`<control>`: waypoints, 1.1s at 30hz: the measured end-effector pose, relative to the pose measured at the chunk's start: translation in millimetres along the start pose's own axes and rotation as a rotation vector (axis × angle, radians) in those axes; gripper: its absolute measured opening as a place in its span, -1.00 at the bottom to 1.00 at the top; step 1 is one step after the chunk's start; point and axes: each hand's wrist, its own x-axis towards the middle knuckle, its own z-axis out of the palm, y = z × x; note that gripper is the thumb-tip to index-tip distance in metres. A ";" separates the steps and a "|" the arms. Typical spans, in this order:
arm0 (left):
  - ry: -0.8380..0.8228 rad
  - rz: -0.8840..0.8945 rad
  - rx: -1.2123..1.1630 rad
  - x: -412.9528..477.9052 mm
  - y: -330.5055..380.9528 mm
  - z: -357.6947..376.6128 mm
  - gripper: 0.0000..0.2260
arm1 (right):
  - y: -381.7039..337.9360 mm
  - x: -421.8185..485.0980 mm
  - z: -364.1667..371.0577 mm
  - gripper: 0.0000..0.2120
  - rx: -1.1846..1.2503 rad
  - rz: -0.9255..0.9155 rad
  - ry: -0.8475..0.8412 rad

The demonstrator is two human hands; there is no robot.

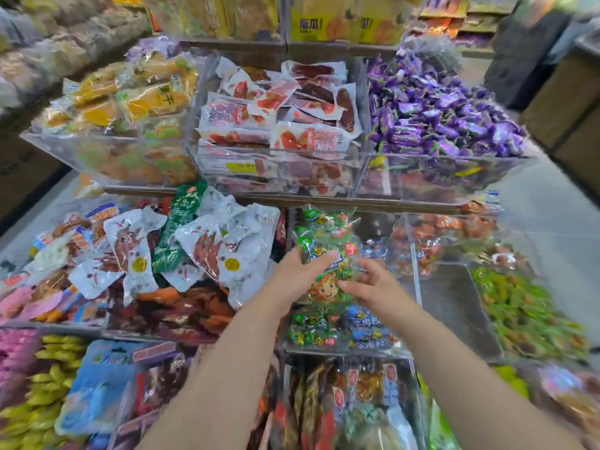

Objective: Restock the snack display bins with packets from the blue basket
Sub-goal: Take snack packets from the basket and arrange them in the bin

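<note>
- The clear, green-printed plastic sweet packet (326,235) is held between both hands, above a clear acrylic bin (415,280).
- The left hand (300,274) grasps its left edge.
- The right hand (376,287) grasps its lower right.

1. Display bins (422,177): clear, hard plastic, smooth and glossy, glare on the front walls.
2. Green packet (328,245): thin, crinkled plastic film, shiny.
3. Purple sweets (438,108): glossy, foil-like wrappers.
4. Shelf edge (357,203): matt brown, wood-like.
</note>
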 end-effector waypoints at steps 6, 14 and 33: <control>0.252 0.315 0.494 24.7 -16.9 3.6 -0.80 | 34.4 -13.8 -34.1 -0.75 -0.119 0.109 0.093; 0.030 0.362 1.072 53.1 -3.9 -9.3 -0.76 | 58.3 3.1 -21.0 -0.69 -0.321 0.071 0.124; -0.234 0.407 1.444 38.2 19.5 -0.6 0.04 | 44.1 28.6 14.9 -0.83 -0.645 0.007 0.064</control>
